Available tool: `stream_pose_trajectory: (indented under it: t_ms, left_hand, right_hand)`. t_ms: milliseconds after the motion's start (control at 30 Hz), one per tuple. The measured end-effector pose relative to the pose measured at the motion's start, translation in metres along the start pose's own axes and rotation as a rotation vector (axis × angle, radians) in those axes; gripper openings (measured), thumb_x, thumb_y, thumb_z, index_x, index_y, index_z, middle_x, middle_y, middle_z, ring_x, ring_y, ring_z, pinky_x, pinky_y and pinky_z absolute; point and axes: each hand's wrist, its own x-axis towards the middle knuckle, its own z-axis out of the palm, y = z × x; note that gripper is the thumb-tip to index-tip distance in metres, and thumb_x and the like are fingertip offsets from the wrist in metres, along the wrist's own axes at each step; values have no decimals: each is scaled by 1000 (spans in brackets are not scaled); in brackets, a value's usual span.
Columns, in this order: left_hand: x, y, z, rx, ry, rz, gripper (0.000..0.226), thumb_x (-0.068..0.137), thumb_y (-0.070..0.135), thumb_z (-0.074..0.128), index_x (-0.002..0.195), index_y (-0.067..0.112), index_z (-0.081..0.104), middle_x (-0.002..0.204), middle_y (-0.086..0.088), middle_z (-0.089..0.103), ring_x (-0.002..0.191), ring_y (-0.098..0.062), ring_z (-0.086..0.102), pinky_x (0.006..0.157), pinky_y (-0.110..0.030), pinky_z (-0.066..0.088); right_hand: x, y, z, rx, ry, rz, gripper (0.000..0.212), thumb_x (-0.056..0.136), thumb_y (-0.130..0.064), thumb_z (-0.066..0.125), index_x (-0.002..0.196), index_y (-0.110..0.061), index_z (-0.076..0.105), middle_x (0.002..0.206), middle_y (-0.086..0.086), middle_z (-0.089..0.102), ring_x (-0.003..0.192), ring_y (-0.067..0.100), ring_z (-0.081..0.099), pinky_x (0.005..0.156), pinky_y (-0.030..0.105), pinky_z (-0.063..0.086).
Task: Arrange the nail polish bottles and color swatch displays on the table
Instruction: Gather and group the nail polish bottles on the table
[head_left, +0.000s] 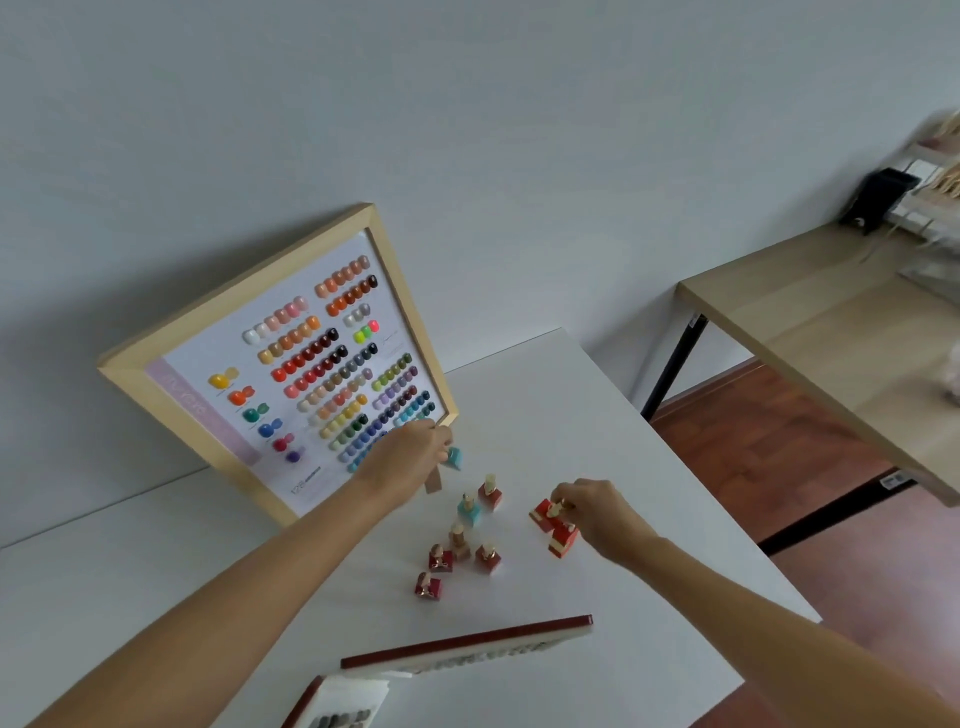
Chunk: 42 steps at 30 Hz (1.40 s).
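A wooden-framed colour swatch display (291, 358) leans against the wall on the white table (597, 426). My left hand (410, 454) is at its lower right corner, closed on a teal nail polish bottle (456, 458) held above the table. My right hand (592, 512) pinches the gold cap of a red bottle (545, 514), with another red bottle (563, 540) right beside it. Several small bottles stand loose in the middle: a teal one (469, 510), a dark red one (490, 492), a tan one (458, 538) and more dark red ones (488, 557).
A red-edged swatch book (467, 647) lies open at the table's near edge, with another swatch page (337, 706) below it. A wooden side table (831, 332) with black legs stands to the right, carrying a black holder (880, 200). Red-brown floor shows between the tables.
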Motion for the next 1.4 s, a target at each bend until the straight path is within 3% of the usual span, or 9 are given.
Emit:
stream_pose_trajectory:
  t_ms: [267,433,633,767,900,1100,1267,1400]
  left_hand:
    - [52,93,19,-74,-53,89,13,94,16,54,98,10,65,91,-5,67,74,-16,60,59,-14,39]
    - [99,146,53,-89,-241,2,14,92,13,50,97,8,63,98,-11,64,86,-28,62,70,-31,46]
    - [142,208,95,-98,-361,-67,15,90,7,53,102,5,63,105,-14,65,92,-29,63,77,-34,51]
    - [157,230,115,-88,-349,-132,12,91,8,55,100,5,63,100,-14,66,87,-26,64,67,-24,43]
    - [162,237,125,-100,-343,-207,10,89,6,52,92,4,62,93,-15,66,83,-28,63,68,-33,50]
    - [159,239,134,-136,-295,-232,7,86,5,52,86,6,59,89,-13,65,81,-29,61,61,-27,37]
    - [156,245,142,-251,-225,-288,19,88,15,65,105,9,61,102,-8,67,89,-21,64,73,-21,46]
    - [153,247,142,-344,-259,-336,38,84,15,71,117,9,56,110,-11,67,98,-22,65,83,-22,49]
  right_hand:
    - [-10,80,-52,47,107,141,22,90,-7,57,110,-12,65,99,9,66,89,23,62,82,34,51]
    - [-13,130,-66,79,88,171,19,92,-7,54,106,-14,65,95,6,65,82,19,63,76,32,55]
    - [-5,175,-69,85,26,166,21,92,-7,53,107,-17,64,99,4,63,82,15,63,76,29,57]
    - [4,188,-72,101,10,140,19,93,-12,54,109,-19,62,100,2,63,84,15,64,77,27,57]
    - [5,196,-71,97,14,108,20,92,-10,53,108,-18,62,96,1,61,81,17,63,74,30,56]
    - [-2,195,-63,117,38,64,20,90,-11,55,109,-17,60,92,3,60,79,22,60,71,35,54]
    - [-13,190,-61,248,61,96,43,88,-9,60,125,-25,44,94,5,60,81,24,59,72,36,53]
    - [-19,186,-60,319,85,131,60,86,-16,65,136,-28,32,102,1,60,82,16,57,74,25,49]
